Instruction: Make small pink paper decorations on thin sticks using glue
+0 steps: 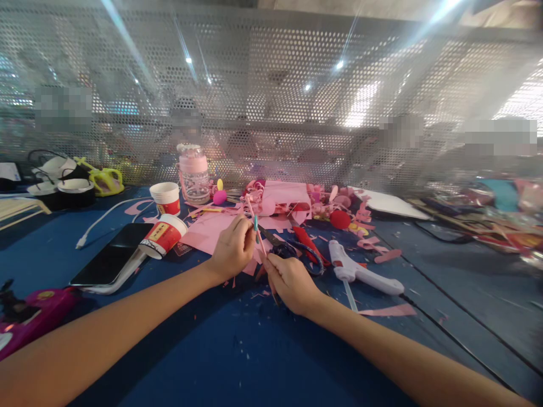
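Observation:
My left hand [233, 249] is closed, thumb and fingers pinching a thin pink paper strip [262, 245] near its upper part. A small teal piece [255, 222] shows at those fingertips; I cannot make out what it is. Below and to the right, my right hand [294, 284] pinches the strip's lower end. Just behind my hands lie scissors with dark blue handles [313, 261] and a red-handled tool [311, 245]. Pink paper sheets [203, 229] spread behind my left hand. To the right of my right hand rests a white glue gun [367, 274].
A heap of pink cut paper [286, 195] sits at the back. On the left are two paper cups [164, 234], a black phone [111, 254], a pink-lidded bottle [194, 175] and a magenta object [40, 316]. A perforated metal screen [271, 85] stands behind the blue table [212, 362].

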`<state>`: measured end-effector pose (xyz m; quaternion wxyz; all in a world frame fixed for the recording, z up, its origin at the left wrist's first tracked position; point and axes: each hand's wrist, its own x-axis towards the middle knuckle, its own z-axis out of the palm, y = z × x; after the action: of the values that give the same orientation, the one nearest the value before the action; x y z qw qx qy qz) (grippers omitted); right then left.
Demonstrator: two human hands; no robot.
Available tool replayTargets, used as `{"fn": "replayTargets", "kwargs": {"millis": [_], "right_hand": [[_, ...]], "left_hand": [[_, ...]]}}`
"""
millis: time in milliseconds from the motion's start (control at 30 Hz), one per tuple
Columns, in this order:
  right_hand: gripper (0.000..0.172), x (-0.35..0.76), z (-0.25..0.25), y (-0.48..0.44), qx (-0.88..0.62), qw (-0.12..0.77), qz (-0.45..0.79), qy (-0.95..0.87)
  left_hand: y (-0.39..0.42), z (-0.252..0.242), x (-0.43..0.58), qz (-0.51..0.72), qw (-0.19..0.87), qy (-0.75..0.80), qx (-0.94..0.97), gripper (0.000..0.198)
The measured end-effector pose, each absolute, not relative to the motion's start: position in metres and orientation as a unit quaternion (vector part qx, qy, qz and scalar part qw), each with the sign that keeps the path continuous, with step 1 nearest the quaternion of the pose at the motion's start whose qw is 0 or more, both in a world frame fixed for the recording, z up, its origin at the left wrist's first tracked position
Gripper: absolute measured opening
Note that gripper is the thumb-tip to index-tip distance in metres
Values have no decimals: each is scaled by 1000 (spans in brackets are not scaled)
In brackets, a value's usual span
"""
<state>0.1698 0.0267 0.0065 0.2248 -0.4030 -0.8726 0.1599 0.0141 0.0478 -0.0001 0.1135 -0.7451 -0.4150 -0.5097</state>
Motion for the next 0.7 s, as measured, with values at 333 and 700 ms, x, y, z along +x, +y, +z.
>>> {"fn": "replayTargets", "kwargs": {"millis": [333,700], "right_hand": [[36,171,5,29,-401,235,198,-863],[40,171,6,27,-400,234,184,-867]], "left_hand": [[57,-1,8,-537,138,-436,-709,16],[49,2,12,-503,27,-436,-745,19]]}}
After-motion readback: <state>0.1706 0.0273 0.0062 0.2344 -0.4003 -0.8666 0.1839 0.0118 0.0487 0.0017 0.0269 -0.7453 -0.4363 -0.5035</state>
